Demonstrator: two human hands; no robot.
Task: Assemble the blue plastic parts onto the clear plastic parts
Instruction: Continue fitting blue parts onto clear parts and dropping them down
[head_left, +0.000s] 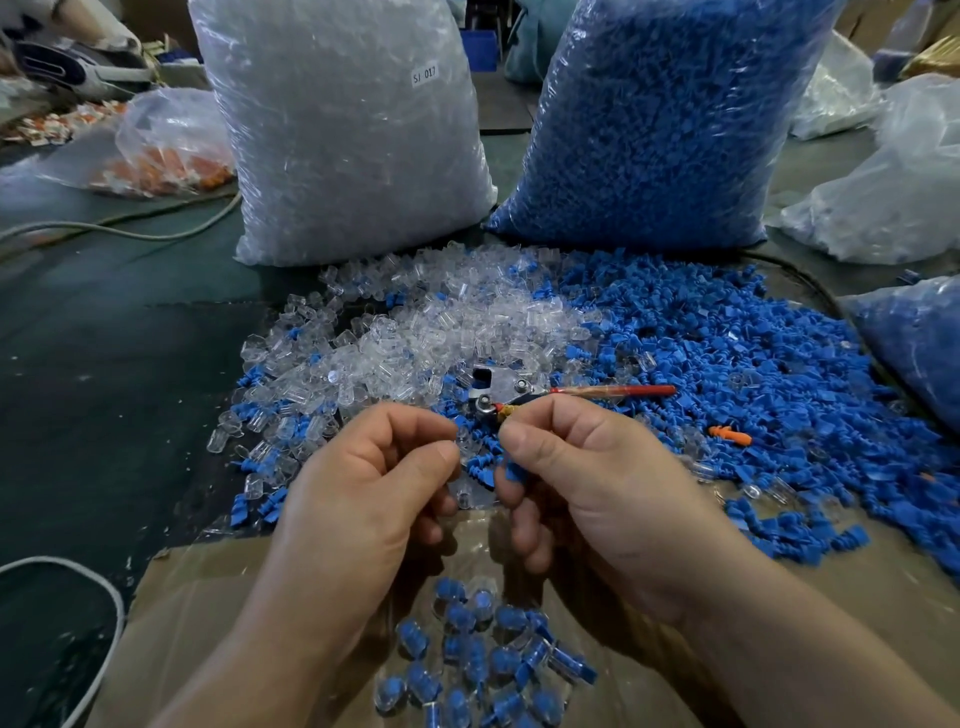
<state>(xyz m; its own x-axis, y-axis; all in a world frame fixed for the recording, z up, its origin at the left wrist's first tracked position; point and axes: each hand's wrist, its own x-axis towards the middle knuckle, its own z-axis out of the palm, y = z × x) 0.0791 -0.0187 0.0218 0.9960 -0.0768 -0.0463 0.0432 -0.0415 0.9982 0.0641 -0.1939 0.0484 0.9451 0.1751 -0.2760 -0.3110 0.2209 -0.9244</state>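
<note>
While the right hand (587, 483) pinches a blue plastic part (512, 471) between thumb and forefinger, the left hand (363, 478) faces it just beside, fingers curled and thumb pressed to forefinger. Whether a clear piece sits in that pinch cannot be told. Both hands hover above the near edge of the loose stock. Below the wrists, finished pieces (483, 654) — blue inserts seated inside clear shells — lie heaped on a sheet of brown cardboard (208, 597).

Beyond the fingertips, a pile of clear plastic parts (415, 322) spreads across the middle of the dark green table (104, 364), meeting a wider pile of blue parts (727, 374) on the right, with some of each mixed along the seam. A metal hand tool (498, 389) with a red handle lies where the two piles meet, and a single orange part (730, 434) rests among the blue ones.

At the back stand two full plastic sacks side by side — a sack of clear parts (337, 130) labelled "SJ 017" and a sack of blue parts (665, 119). A smaller bag of orange pieces (171, 150) lies to the left, with a pale cable (104, 228) running in front of it.
</note>
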